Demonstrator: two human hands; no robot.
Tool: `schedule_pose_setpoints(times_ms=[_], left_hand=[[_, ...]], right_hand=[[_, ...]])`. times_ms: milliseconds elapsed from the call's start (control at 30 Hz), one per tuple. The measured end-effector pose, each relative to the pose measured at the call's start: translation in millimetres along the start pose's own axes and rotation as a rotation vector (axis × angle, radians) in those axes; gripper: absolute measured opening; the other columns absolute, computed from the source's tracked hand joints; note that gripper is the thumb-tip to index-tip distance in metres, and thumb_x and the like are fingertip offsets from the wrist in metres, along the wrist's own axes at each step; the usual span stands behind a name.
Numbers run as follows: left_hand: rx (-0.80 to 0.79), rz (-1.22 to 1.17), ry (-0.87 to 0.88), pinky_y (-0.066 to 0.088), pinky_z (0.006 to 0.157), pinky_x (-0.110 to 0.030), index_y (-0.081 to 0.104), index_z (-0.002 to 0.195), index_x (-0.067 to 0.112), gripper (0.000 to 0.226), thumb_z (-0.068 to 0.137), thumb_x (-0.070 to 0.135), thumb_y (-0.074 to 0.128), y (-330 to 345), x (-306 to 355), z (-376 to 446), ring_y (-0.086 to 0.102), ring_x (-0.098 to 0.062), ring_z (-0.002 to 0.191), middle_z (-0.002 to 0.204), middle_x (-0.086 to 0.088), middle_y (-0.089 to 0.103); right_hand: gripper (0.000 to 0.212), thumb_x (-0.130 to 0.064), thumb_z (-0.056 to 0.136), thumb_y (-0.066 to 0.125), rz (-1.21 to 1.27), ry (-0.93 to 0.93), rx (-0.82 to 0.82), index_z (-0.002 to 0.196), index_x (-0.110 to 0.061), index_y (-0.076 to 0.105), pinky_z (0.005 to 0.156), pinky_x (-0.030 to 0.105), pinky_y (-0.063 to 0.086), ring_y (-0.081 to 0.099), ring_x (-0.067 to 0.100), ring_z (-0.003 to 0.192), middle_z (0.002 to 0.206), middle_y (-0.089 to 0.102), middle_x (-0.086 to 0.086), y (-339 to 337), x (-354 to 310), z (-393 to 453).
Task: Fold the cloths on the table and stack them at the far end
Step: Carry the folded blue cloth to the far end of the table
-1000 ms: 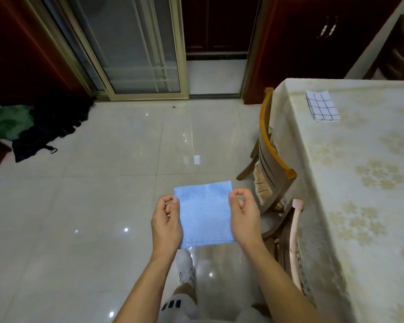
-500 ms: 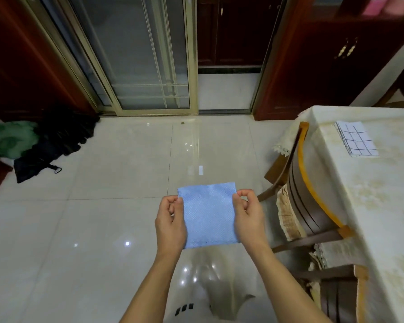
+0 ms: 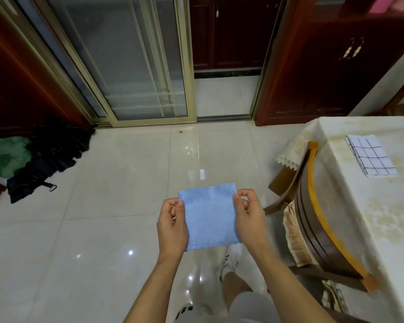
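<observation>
Both hands, left and right, pinch the upper side edges of a folded blue cloth, held in the air over the tiled floor. To the right a chair stands tucked against the desk, between cloth and desk edge. A folded checked cloth lies near the desk's far corner.
</observation>
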State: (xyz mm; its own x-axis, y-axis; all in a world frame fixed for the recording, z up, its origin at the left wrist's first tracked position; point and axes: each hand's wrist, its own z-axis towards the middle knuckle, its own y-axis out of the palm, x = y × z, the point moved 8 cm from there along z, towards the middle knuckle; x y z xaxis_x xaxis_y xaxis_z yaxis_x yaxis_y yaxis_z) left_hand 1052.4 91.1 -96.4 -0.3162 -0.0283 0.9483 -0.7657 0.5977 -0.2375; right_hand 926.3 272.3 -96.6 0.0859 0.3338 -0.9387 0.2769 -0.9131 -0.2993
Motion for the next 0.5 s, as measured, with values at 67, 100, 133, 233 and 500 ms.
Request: schedule_pose_setpoints(times_ms=[67,100,133,233,500], left_hand=[[-0.005,-0.002,0.011,0.038,0.064,-0.030,0.056,0.085,0.018,0.020,0.102,0.027,0.050,21,13,22,0.038,-0.006,0.059,0.058,0.015,0.037],[-0.009,-0.002,0.018,0.037,0.063,-0.030,0.056,0.085,0.017,0.020,0.102,0.026,0.050,34,20,33,0.037,-0.007,0.059,0.059,0.014,0.037],[-0.012,-0.001,0.024,0.036,0.062,-0.030,0.056,0.085,0.018,0.019,0.102,0.025,0.050,46,27,44,0.036,-0.008,0.059,0.059,0.013,0.037],[-0.022,0.018,0.041,0.035,0.061,-0.028,0.056,0.086,0.018,0.019,0.102,0.025,0.050,87,50,75,0.035,-0.007,0.058,0.063,0.009,0.036],[-0.052,0.064,0.074,0.035,0.060,-0.029,0.056,0.085,0.018,0.018,0.101,0.024,0.050,181,96,147,0.036,-0.006,0.057,0.058,0.013,0.037]], right_hand=[[0.011,-0.024,0.103,0.050,0.020,-0.011,0.014,0.092,-0.022,0.053,0.050,0.024,0.029,0.031,0.004,0.047,0.048,0.038,-0.013,-5,-4,31],[0.011,-0.024,0.103,0.050,0.023,-0.016,0.023,0.092,-0.023,0.053,0.050,0.025,0.029,0.030,0.005,0.047,0.048,0.038,-0.012,-9,-6,48],[0.011,-0.024,0.102,0.051,0.023,-0.016,0.033,0.091,-0.023,0.053,0.051,0.027,0.029,0.030,0.005,0.047,0.048,0.037,-0.012,-13,-7,65],[0.012,-0.022,0.102,0.051,0.035,-0.004,0.064,0.090,-0.023,0.053,0.053,0.028,0.028,0.030,0.007,0.048,0.048,0.035,-0.011,-28,-10,118],[0.010,-0.026,0.100,0.053,0.029,0.021,0.101,0.090,-0.026,0.053,0.055,0.028,0.034,0.042,0.005,0.052,0.059,0.052,-0.007,-66,-19,235]])
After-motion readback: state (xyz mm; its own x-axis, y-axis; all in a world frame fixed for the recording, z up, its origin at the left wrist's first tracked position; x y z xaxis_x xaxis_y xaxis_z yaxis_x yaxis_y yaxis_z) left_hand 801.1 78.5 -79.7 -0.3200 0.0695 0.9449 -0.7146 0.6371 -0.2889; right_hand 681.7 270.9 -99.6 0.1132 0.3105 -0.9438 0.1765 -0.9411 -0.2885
